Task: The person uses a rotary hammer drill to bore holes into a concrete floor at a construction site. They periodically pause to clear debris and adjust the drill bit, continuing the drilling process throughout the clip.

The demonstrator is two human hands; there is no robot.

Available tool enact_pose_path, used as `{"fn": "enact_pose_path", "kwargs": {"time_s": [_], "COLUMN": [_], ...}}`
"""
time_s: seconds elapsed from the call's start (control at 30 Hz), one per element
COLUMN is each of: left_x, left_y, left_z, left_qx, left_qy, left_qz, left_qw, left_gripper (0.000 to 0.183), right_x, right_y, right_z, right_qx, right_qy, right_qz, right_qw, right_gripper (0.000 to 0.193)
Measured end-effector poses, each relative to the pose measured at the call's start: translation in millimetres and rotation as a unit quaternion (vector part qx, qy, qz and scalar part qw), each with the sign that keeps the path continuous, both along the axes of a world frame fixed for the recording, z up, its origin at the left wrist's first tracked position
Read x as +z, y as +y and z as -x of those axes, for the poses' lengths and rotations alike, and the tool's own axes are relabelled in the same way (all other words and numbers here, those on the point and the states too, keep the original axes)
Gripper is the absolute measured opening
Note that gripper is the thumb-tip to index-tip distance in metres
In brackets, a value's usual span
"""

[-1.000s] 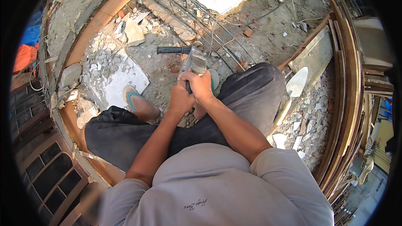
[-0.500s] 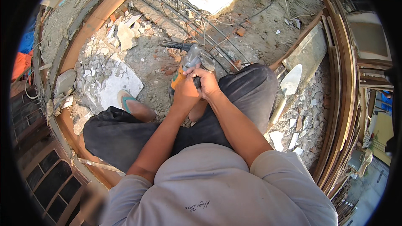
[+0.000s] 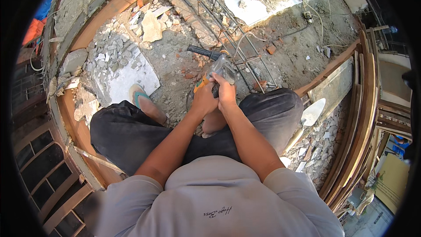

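Note:
Both hands are closed on an angle grinder in front of my crossed legs. It has a yellow-orange body, a grey metal head and a black ribbed side handle that sticks out to the left. My left hand wraps round the yellow body. Close beside it, my right hand grips the tool just behind its head, thumb pointing forward. The hands hide much of the body, and I cannot make out the disc. Just beyond the grinder lies a steel rebar cage.
A trowel lies beyond my right knee, among rubble. At left, a white slab carries broken chips near my sandalled foot. Long wooden planks line the right side; a wooden board runs along the left. A cable loops far right.
The view has shifted, so the ground and rebar sit farther right and lower. Both hands keep their hold on the grinder, which has moved slightly right in the picture.

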State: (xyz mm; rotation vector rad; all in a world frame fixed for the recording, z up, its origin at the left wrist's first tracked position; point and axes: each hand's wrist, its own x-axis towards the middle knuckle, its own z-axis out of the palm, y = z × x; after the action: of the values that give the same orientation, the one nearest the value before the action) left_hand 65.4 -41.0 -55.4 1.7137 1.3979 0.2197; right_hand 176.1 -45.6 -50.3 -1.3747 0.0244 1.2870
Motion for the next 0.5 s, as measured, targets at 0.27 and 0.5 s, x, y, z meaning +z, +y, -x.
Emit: {"fn": "enact_pose_path", "kwargs": {"time_s": [0.27, 0.5], "left_x": [6.8, 47.7], "left_y": [-33.8, -64.4], "left_z": [9.1, 11.1], "left_qx": [0.021, 0.048], "left_qy": [-0.027, -0.046], "left_qz": [0.069, -0.043], "left_qw": [0.997, 0.997], "left_gripper": [0.050, 0.061], "right_x": [30.1, 51.3], "right_y": [-20.9, -34.7], "right_z": [7.3, 1.2], "right_qx": [0.075, 0.084], "right_qy": [-0.022, 0.012], "right_qz": [0.013, -0.067], "right_qw": [0.997, 0.994], "right_gripper": [0.016, 0.018]}}
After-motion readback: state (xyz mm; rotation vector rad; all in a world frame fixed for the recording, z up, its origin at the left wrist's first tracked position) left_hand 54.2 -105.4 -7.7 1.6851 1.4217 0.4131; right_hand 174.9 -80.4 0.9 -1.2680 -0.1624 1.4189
